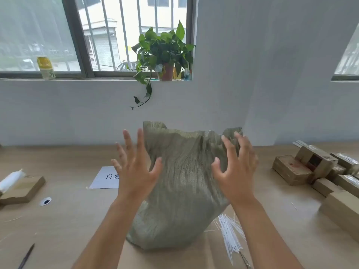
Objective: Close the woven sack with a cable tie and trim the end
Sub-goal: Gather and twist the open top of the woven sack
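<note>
A grey-green woven sack (pixel 184 183) stands upright on the table in front of me, its mouth open and ruffled at the top. My left hand (pixel 136 167) is raised beside the sack's left shoulder, fingers spread, holding nothing. My right hand (pixel 237 169) is at the sack's upper right, fingers spread and curled near the fabric edge, not gripping it. A bundle of white cable ties (pixel 231 235) lies on the table right of the sack's base. Scissors (pixel 245 260) show partly below the ties.
Several cardboard boxes (pixel 314 169) are stacked at the right. A flat box with a white roll (pixel 21 187) sits at the left, a printed paper sheet (pixel 105 177) behind my left hand, a dark pen-like tool (pixel 26 256) at bottom left. A potted plant (pixel 165 55) stands on the windowsill.
</note>
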